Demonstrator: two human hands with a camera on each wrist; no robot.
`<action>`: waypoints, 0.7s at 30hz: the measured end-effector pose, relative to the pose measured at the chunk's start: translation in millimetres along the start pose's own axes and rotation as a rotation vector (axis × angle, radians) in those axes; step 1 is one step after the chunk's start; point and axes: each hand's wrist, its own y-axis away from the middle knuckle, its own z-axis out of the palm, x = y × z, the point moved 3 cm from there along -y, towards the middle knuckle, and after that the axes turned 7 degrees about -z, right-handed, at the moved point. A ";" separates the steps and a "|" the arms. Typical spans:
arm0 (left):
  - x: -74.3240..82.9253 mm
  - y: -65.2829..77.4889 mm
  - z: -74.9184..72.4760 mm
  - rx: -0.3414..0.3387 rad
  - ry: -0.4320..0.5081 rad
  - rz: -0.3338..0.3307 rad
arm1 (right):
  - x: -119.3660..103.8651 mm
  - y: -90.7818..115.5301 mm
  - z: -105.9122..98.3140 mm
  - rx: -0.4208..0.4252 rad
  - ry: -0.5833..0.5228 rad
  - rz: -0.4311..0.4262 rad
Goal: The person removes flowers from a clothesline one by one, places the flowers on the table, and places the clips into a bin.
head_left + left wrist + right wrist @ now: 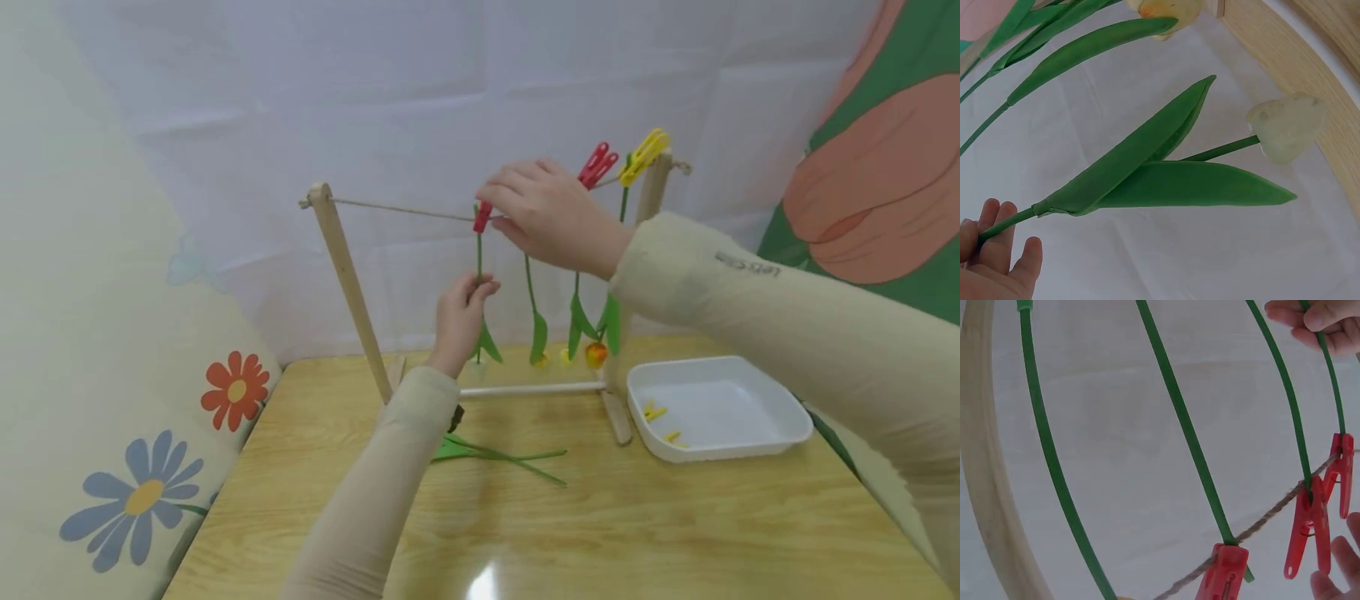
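Note:
My left hand [461, 321] pinches the green stem of an artificial tulip with a whitish bloom [1288, 127]. The tulip hangs head down, its two leaves [1147, 175] below my fingers. A red clothespin [1340, 469] grips the top of its stem on the twine [1272, 509]. At that clothespin's handles is my right hand [551, 212], its fingers spread and apart from the handles in the right wrist view. To the right, more tulips hang from the twine by another red clothespin [1309, 519], a further red clothespin [597, 165] and a yellow clothespin [645, 157].
The twine runs between wooden posts [348, 287] joined low by a white rod [532, 389]. Green stems [517, 457] lie on the wooden table [600, 517], partly behind my left forearm. At right stands a white tray [720, 450] containing yellow clothespins [655, 411].

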 end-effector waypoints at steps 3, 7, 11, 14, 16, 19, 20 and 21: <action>-0.2 0.5 0.9 -0.010 -0.007 -0.019 | 9.3 -12.4 0.5 -0.099 -0.019 0.086; -0.3 0.2 3.2 -0.018 -0.010 -0.026 | 23.0 -24.5 -0.1 -0.241 -0.078 0.221; -0.3 0.2 4.5 -0.029 -0.007 -0.034 | 36.0 -31.5 0.0 -0.408 -0.187 0.362; -0.3 0.8 4.2 -0.040 -0.001 -0.044 | 42.8 -33.3 2.3 -0.521 -0.318 0.460; -0.2 1.4 3.7 -0.048 0.003 -0.047 | 45.5 -33.9 4.0 -0.576 -0.390 0.504; -0.9 1.9 3.3 -0.056 0.010 -0.039 | 47.0 -34.9 5.1 -0.626 -0.446 0.521; -1.2 2.0 3.3 -0.057 0.011 -0.034 | 47.3 -35.3 5.1 -0.633 -0.452 0.520; -1.3 1.9 3.3 -0.057 0.013 -0.032 | 47.4 -35.7 5.1 -0.635 -0.460 0.524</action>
